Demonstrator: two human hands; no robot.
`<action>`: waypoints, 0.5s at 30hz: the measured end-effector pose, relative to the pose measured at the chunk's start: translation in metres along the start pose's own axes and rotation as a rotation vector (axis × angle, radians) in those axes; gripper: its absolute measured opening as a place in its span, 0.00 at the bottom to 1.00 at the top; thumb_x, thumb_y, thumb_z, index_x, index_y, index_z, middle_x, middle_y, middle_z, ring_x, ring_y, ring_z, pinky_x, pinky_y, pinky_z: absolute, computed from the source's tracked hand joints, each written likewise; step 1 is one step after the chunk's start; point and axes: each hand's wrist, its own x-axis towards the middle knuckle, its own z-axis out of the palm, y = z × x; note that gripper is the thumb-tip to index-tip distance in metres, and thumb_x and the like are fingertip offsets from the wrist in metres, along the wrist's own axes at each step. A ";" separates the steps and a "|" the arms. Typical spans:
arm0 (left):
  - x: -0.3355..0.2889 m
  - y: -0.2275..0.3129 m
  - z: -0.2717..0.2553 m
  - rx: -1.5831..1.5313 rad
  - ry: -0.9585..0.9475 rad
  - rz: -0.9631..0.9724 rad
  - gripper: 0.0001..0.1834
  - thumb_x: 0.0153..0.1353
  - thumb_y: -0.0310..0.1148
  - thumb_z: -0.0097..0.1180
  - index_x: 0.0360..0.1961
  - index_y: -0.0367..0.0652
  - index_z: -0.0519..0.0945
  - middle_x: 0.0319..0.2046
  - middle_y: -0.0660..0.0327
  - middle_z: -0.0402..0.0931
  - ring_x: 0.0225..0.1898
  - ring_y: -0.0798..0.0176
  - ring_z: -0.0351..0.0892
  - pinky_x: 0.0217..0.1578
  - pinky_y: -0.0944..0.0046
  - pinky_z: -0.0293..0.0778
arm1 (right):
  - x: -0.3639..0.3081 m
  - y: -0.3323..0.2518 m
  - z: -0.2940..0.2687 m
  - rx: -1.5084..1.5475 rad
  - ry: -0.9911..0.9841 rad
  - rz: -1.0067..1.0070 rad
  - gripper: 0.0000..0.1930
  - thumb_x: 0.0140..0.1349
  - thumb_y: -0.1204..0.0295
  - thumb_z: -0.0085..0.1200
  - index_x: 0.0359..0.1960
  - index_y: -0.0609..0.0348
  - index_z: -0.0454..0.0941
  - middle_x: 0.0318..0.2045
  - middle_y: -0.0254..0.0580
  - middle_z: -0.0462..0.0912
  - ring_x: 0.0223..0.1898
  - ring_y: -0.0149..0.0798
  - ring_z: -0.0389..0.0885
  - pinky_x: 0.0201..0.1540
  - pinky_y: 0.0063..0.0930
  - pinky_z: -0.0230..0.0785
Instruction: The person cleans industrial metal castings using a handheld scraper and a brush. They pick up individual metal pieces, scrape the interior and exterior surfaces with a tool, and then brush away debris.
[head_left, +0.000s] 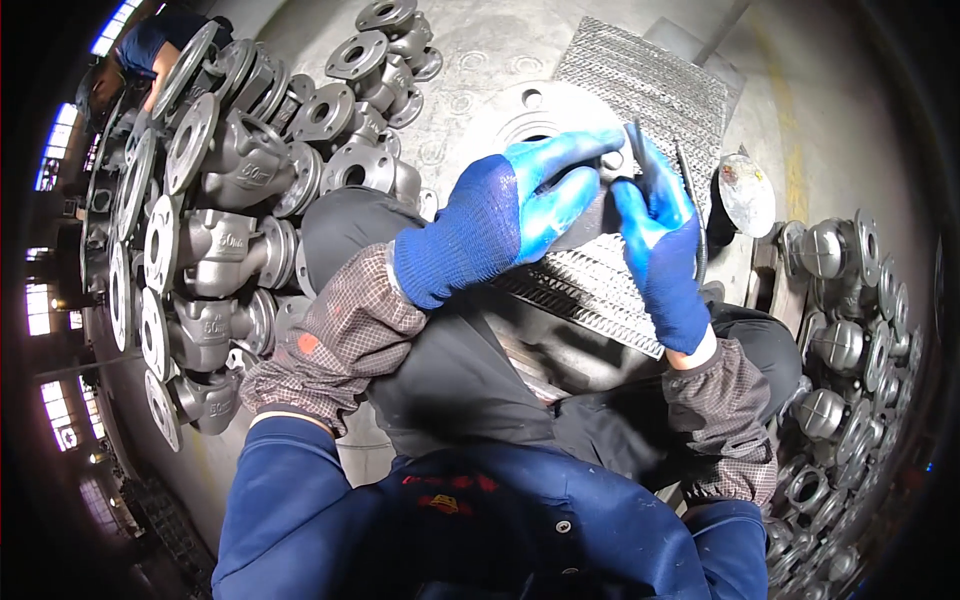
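A pale grey flanged valve casting (533, 97) rests on a ridged metal grating (600, 312) in front of my knees. Its round flange faces up, with a bolt hole near the far edge. My left hand (545, 195), in a blue coated glove, curls over the near right part of the casting, fingers and thumb gripping it. My right hand (658, 215), gloved alike, bends its fingers at the casting's right side. Something dark and thin shows at its fingertips, but I cannot make out what it is. A black cable (702, 262) runs beside this hand.
Several grey flanged valve castings (245, 160) are piled at my left, and more castings (840, 345) lie at the right. A round spattered lid or can (746, 195) stands beyond my right hand. Another person (155, 50) bends over the pile at the far left.
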 end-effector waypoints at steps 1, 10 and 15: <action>0.002 0.007 -0.010 -0.054 -0.063 -0.130 0.18 0.66 0.33 0.49 0.54 0.37 0.75 0.44 0.53 0.80 0.42 0.63 0.79 0.47 0.66 0.73 | 0.000 -0.006 -0.006 0.003 -0.034 0.047 0.26 0.62 0.82 0.46 0.64 0.63 0.64 0.46 0.39 0.79 0.38 0.25 0.75 0.38 0.18 0.71; -0.010 -0.095 -0.045 -0.080 0.159 -0.268 0.22 0.69 0.42 0.46 0.56 0.37 0.74 0.50 0.59 0.77 0.52 0.65 0.74 0.54 0.64 0.69 | 0.010 -0.004 -0.007 0.006 0.011 -0.012 0.23 0.62 0.78 0.51 0.60 0.62 0.70 0.30 0.29 0.77 0.29 0.19 0.70 0.31 0.12 0.64; -0.014 -0.087 -0.035 -0.192 0.044 -0.291 0.19 0.66 0.31 0.50 0.55 0.31 0.72 0.47 0.51 0.77 0.49 0.57 0.78 0.51 0.61 0.72 | -0.001 -0.012 -0.019 -0.111 -0.066 0.055 0.23 0.63 0.75 0.48 0.61 0.64 0.67 0.47 0.39 0.77 0.44 0.29 0.74 0.49 0.22 0.67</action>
